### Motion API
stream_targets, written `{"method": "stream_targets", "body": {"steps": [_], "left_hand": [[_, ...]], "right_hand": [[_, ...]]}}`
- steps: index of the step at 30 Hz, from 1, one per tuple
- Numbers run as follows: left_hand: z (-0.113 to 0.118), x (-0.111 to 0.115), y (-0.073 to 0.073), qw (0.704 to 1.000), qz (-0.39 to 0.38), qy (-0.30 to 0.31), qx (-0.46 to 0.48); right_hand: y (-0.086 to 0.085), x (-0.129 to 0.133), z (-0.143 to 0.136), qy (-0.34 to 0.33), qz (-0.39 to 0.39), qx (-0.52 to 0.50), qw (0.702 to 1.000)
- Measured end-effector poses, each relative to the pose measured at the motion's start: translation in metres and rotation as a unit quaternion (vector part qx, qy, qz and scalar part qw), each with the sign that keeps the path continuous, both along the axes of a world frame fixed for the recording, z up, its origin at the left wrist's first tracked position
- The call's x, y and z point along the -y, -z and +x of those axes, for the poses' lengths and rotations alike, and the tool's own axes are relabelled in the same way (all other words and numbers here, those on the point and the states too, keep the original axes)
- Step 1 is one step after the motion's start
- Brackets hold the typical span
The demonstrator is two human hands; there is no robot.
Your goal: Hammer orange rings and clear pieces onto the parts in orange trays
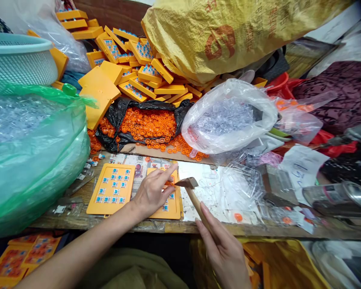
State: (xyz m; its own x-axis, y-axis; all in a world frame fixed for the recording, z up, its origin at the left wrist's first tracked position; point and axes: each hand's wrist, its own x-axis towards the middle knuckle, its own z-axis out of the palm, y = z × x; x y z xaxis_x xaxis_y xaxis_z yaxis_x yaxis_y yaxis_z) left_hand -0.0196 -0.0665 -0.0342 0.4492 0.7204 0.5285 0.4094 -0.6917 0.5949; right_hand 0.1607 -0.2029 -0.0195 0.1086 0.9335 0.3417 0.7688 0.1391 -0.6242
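Observation:
My left hand [152, 190] rests over the right-hand yellow panel [176, 210], with the index finger stretched out and the thumb apart from it. Between that finger and thumb a small orange piece [169, 183] shows on the panel, partly hidden. My right hand [224, 249] is wrapped round the wooden handle of a small hammer [190, 184]. Its metal head is beside the orange piece; whether they touch I cannot tell. To the left lies a second yellow panel [111, 188] carrying rows of small blue-and-clear parts.
Orange rings [149, 124] fill a black bag [112, 114] behind the panels. A white plastic bag [195, 136] holds clear pieces. At left bulges a green bag [39, 176] below a blue basket [21, 50]. Yellow cases [144, 52] are heaped at the back. A clear jar [333, 196] lies right.

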Motion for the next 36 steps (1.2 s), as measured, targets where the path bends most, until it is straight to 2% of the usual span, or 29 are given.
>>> {"method": "stream_targets", "body": {"steps": [4,10,14,18,22,25,27,29,33,36], "left_hand": [[0.003,0.004,0.0,1.0,-0.021,-0.002,0.012],[0.004,0.005,0.004,0.999,-0.038,-0.021,0.023],[0.007,0.008,0.005,0.996,-0.075,-0.029,0.024],[0.005,0.009,-0.002,0.994,-0.099,-0.032,0.03],[-0.017,-0.013,-0.013,0.994,-0.082,-0.069,-0.004],[-0.034,-0.042,-0.014,0.981,-0.075,-0.127,-0.123],[-0.039,-0.058,-0.01,0.967,-0.085,-0.137,-0.195],[-0.039,-0.068,-0.005,0.963,-0.087,-0.133,-0.218],[-0.038,-0.069,-0.003,0.965,-0.083,-0.119,-0.217],[-0.039,-0.055,-0.013,0.971,-0.075,-0.119,-0.195]], "right_hand": [[-0.009,-0.003,0.0,0.001,0.05,-0.018,0.999],[-0.004,-0.002,-0.002,-0.026,-0.024,0.061,0.998],[-0.004,-0.002,-0.003,-0.022,-0.016,0.053,0.998],[-0.003,-0.003,-0.004,-0.016,-0.022,0.044,0.999],[0.004,0.0,-0.003,0.019,-0.017,-0.005,1.0],[0.009,0.003,-0.005,0.037,-0.001,-0.038,0.999],[0.011,0.005,-0.007,0.02,-0.005,-0.042,0.999],[0.013,0.008,-0.009,-0.009,-0.004,-0.042,0.999],[0.015,0.019,-0.006,-0.026,-0.003,-0.033,0.999],[0.013,0.027,0.0,0.002,0.004,-0.023,1.0]]}}
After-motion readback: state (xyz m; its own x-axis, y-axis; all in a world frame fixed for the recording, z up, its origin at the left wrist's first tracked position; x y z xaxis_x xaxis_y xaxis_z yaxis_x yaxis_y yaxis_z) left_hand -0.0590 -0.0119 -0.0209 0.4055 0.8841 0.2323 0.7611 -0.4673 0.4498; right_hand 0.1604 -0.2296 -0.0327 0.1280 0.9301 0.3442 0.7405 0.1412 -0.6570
